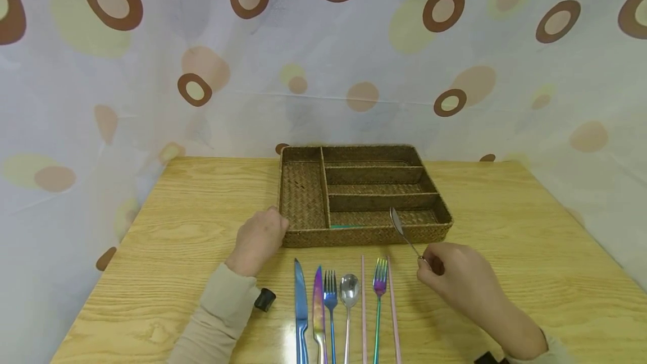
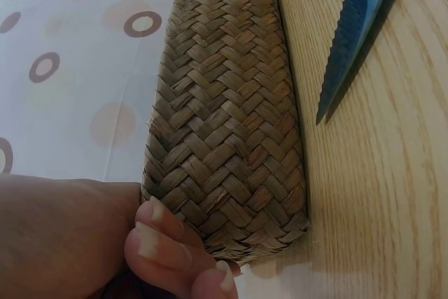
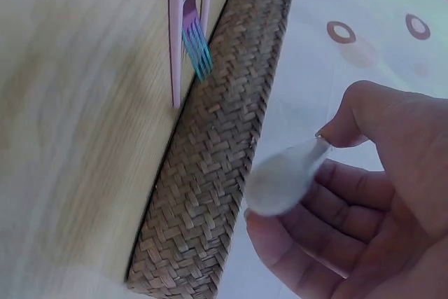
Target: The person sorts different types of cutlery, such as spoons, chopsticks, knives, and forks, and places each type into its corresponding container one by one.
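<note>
My right hand (image 1: 462,271) pinches a metal spoon (image 1: 396,221) by its handle. The bowl tilts up over the front rim of a brown woven tray (image 1: 364,236), and looks blurred in the right wrist view. My left hand (image 1: 258,240) grips the tray's front left corner, with curled fingers (image 2: 164,250) against the wicker in the left wrist view. In front of the tray lie a blue knife (image 1: 300,296), a rainbow knife (image 1: 318,302), a blue fork (image 1: 330,291), a silver spoon (image 1: 349,291), a rainbow fork (image 1: 379,285) and two pink chopsticks (image 1: 363,308).
The tray has one long compartment (image 1: 303,190) at left and three crosswise ones at right. A teal strip (image 1: 346,226) shows in the nearest, mostly hidden by the front wall. Behind the wooden table (image 1: 505,212) hangs a patterned cloth (image 1: 323,49).
</note>
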{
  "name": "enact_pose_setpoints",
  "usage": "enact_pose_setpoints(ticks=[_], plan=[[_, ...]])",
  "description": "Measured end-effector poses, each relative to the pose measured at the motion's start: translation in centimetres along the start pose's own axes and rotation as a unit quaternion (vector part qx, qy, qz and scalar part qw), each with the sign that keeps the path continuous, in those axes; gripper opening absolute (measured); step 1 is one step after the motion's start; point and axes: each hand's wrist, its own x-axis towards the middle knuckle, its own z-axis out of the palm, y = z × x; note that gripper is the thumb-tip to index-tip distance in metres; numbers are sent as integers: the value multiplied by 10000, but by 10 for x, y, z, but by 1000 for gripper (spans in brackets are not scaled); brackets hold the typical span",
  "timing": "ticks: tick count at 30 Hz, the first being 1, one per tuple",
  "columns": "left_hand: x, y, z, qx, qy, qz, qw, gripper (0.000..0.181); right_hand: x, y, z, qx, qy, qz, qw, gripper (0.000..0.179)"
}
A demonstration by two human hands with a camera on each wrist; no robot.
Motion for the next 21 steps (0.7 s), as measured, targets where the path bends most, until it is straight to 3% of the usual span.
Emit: enact_pose_setpoints(ticks=[14,21], plan=[[1,0,-1,-84,106,-40,9999,41,51,17,-2,-248,426,-1071,9930,3],[1,0,0,-61,140,-21,9999,41,77,24,2,-209,459,-1479,9877,6]])
